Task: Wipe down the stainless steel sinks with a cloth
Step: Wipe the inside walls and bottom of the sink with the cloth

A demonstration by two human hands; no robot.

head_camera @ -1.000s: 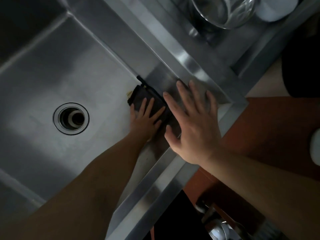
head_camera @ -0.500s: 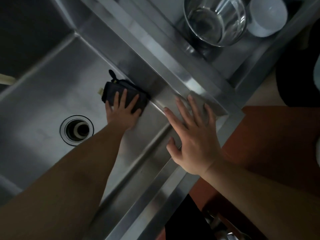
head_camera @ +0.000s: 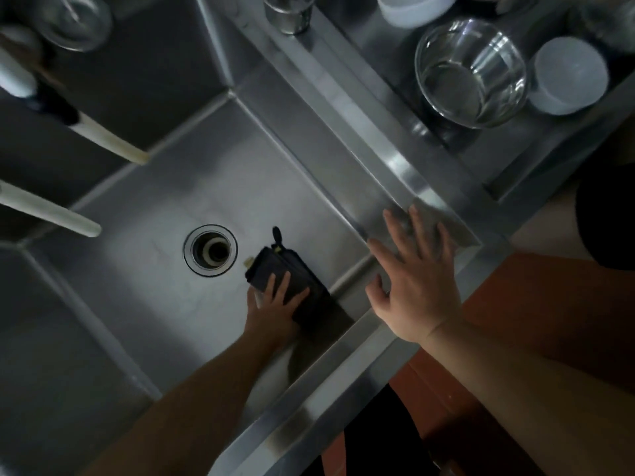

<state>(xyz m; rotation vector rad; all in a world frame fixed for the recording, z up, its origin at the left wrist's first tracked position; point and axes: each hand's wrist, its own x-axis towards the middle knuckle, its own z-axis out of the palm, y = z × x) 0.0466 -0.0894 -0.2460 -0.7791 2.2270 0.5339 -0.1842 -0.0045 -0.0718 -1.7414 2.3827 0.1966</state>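
My left hand lies flat on a dark folded cloth and presses it onto the floor of the stainless steel sink, just right of the round drain and near the front right corner. A small loop sticks out of the cloth's far end. My right hand rests with fingers spread on the sink's rim at that corner and holds nothing.
Two pale spouts reach over the sink from the left. In the neighbouring basin stand a steel bowl and white bowls. A metal cup sits on the divider. Red-brown floor lies at the right.
My left hand has slid the cloth away from the right wall, down the sink floor to a spot beside the drain. My right hand stays on the rim.
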